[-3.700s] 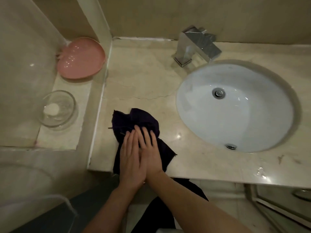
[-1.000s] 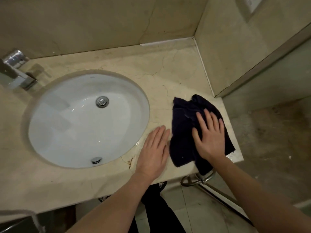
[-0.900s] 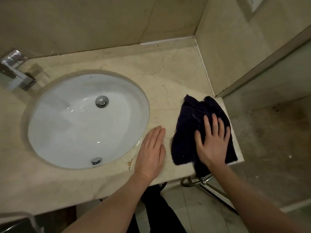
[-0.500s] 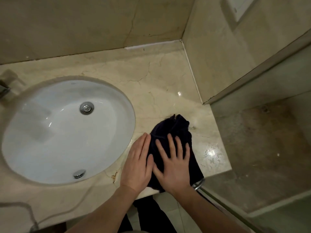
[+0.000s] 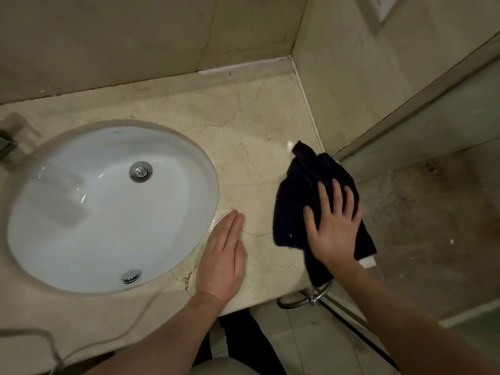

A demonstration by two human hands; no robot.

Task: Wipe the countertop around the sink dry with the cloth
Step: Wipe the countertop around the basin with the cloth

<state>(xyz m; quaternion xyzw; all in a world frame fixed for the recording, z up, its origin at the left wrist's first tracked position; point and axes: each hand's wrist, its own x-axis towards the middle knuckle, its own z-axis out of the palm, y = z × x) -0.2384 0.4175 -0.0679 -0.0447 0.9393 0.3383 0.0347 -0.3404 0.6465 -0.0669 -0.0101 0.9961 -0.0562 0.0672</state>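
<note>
Cloth [image 5: 303,196] swept rightward again, my hands parted. Right hand [image 5: 331,226] flat, fingers spread, pressing cloth at worktop [image 5: 257,131] right edge; left hand [image 5: 223,255] flat, empty, beside sink [image 5: 108,207]. Right-side wiping underway.

Beige marble-look wall tiles [image 5: 135,36] at the back, veined, meeting a side wall [image 5: 338,77] at the right corner — white sealant line along the joint. Glass partition [image 5: 433,185] to the right; stained floor behind it. Metal towel ring [image 5: 305,297] below — dim, warm light.
</note>
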